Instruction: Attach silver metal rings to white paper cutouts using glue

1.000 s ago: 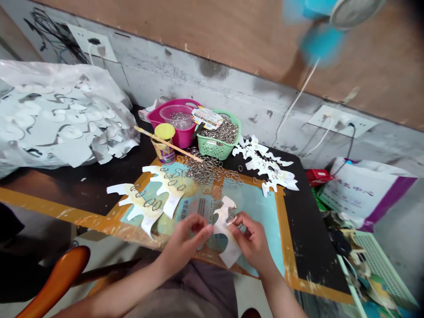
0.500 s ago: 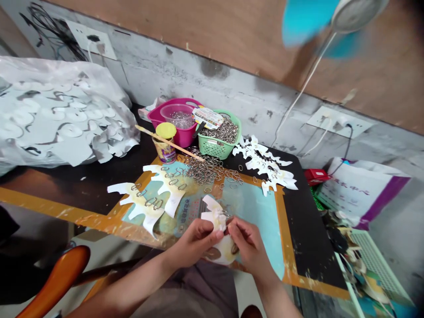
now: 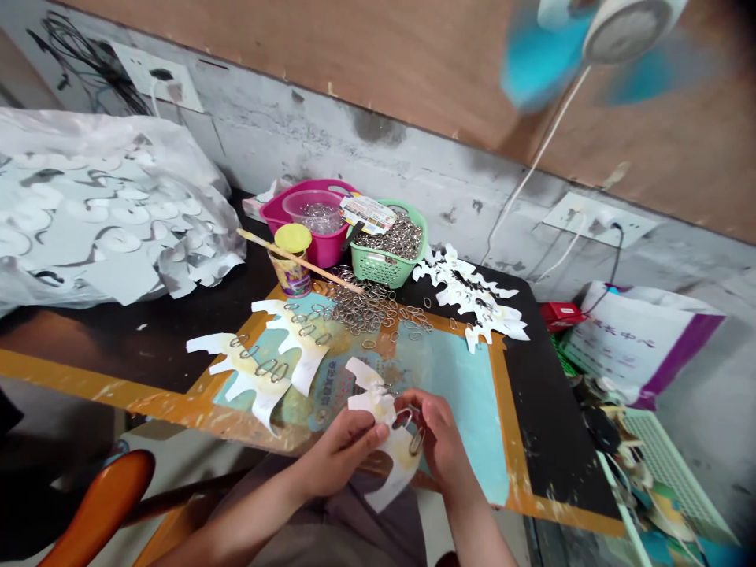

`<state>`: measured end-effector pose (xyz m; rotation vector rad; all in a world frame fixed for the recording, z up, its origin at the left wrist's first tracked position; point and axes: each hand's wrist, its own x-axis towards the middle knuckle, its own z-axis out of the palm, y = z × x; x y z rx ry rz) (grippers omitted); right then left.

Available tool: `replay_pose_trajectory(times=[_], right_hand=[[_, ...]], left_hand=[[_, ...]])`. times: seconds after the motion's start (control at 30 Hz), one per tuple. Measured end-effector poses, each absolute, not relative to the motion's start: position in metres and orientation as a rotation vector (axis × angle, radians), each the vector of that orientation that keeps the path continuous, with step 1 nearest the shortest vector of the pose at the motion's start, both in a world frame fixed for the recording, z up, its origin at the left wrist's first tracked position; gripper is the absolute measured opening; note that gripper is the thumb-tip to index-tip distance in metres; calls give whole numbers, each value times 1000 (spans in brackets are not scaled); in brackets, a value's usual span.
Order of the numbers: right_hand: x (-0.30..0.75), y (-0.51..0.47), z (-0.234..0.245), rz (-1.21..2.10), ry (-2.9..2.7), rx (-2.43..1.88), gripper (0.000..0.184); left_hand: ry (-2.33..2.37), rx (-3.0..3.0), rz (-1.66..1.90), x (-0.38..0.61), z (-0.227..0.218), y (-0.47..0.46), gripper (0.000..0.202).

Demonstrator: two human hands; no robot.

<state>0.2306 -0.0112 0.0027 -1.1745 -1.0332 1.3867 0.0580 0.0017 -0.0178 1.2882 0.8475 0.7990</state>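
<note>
Fingers of my left hand pinch a jagged white paper cutout, smeared yellow, over the teal orange-edged board, while my right hand clasps two oval steel rings against it.

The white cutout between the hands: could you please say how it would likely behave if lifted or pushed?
The white cutout is probably light and floppy, since it looks thin and bends between the left hand and right hand. Pushed, it would likely crease easily.

Chinese characters on the white bag
</note>
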Motion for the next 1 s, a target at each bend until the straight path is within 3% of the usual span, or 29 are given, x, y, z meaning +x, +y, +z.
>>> replay_pose_trajectory(times=[0.13,0.2,0.3,0.37,0.53,0.63,0.73,0.87,1.0], right_hand=[[231,-5,15,1342,-1196,-1277,35],[233,-4,23,1325,-1318,-1289,32],[238,-2,33,1308,-1539,-1234,28],[240,-1,37,1278,-1707,-1193,24],[234,2,33,604,-1808,-1419,8],[225,0,25,362,-1748,-1470,10],[217,-4,17,475,-1625,-1431,7],[208,-7,8,518,-1513,-1428,16],[198,-8,-1,231,-1583,-1402,14]], left_hand=[[942,1463,863,58,-23,5,54],[928,1280,926,58,-31,6,52],[831,878,927,57,-38,10,70],[884,760,938,57,-35,14,62],[1072,821,1045,67,-12,21,41],[1049,793,1142,75,-5,21,37],[1074,731,1179,79,-7,19,36],[1103,790,1160,77,-13,18,34],[1166,892,1193,77,-15,21,32]])
